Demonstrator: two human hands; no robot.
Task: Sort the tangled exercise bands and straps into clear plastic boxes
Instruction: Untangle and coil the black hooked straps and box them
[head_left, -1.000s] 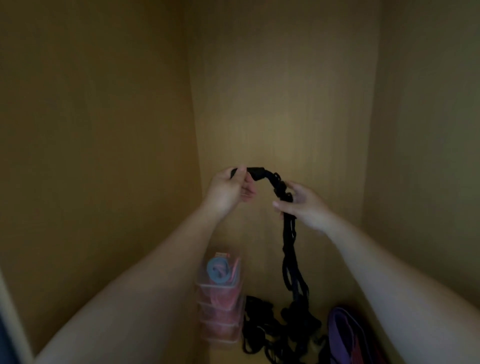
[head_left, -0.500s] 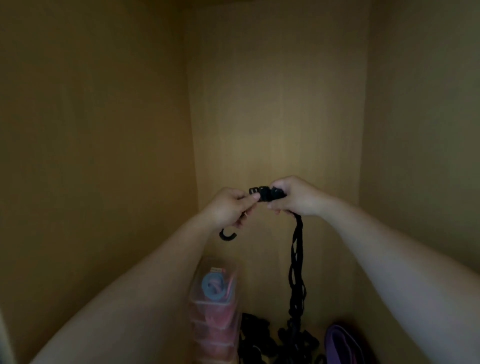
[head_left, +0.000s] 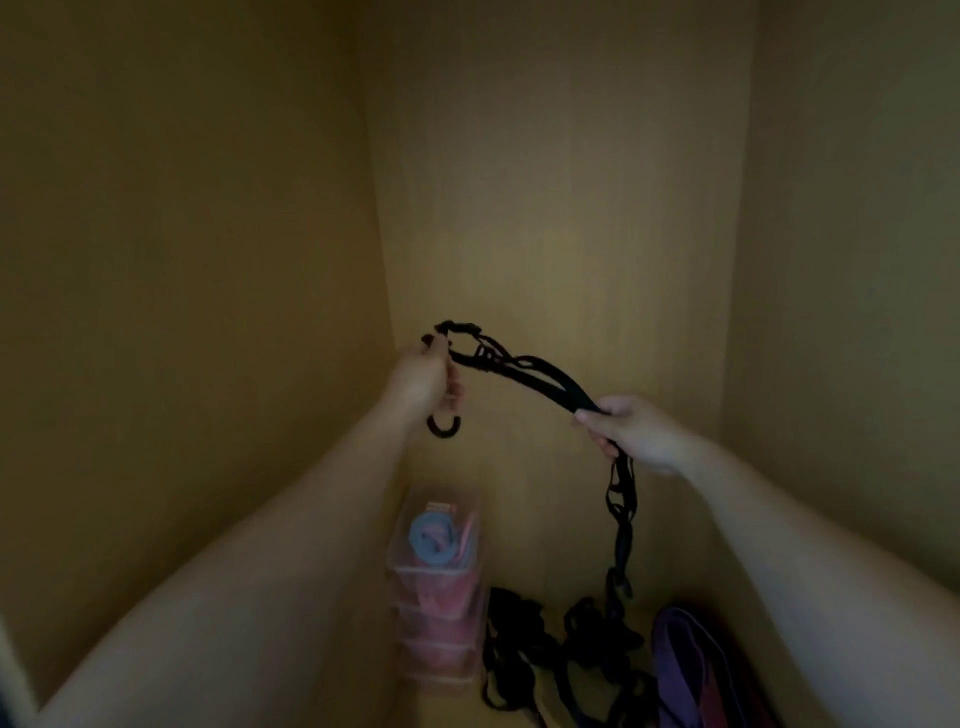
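A long black strap stretches between my two raised hands inside a dim wooden cupboard. My left hand grips its buckle end, and a black hook hangs below that fist. My right hand pinches the strap farther along; the rest hangs down to a black tangle of straps on the cupboard floor. A stack of clear plastic boxes stands at the lower left, holding a rolled blue band and pink bands.
A purple band lies on the floor at the lower right, beside the black tangle. Wooden walls close in on the left, back and right.
My hands were together at the buckle half a second ago. They have moved apart: the left hand rose and went left, the right hand slid down the strap to the right.
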